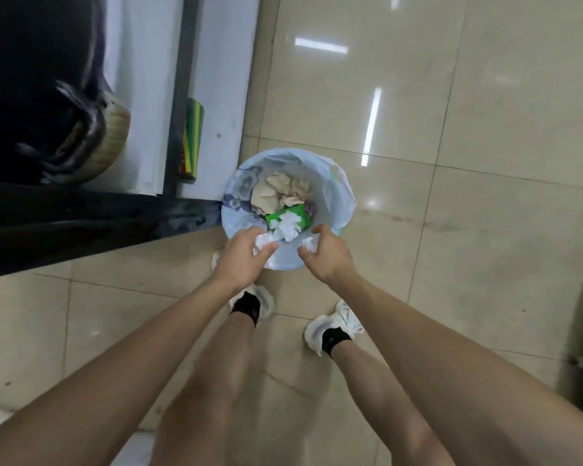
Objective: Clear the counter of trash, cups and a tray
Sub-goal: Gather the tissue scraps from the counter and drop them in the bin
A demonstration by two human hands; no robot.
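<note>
A round bin lined with a pale blue bag (342, 200) stands on the tiled floor right in front of my feet. Inside lie beige crumpled paper (276, 193), a green tissue pack (298, 215) and white tissue (288, 227). My left hand (243, 257) hovers over the bin's near rim, fingers curled around a white crumpled tissue (263, 242). My right hand (323, 253) hangs beside it over the rim, holding a smaller white tissue wad (310, 243).
A dark counter edge (81, 223) runs along the left, touching the bin. Behind it are a white panel with a dark frame and a green and yellow packet (192, 139). A dark bag lies at the upper left. Glossy floor tiles spread to the right.
</note>
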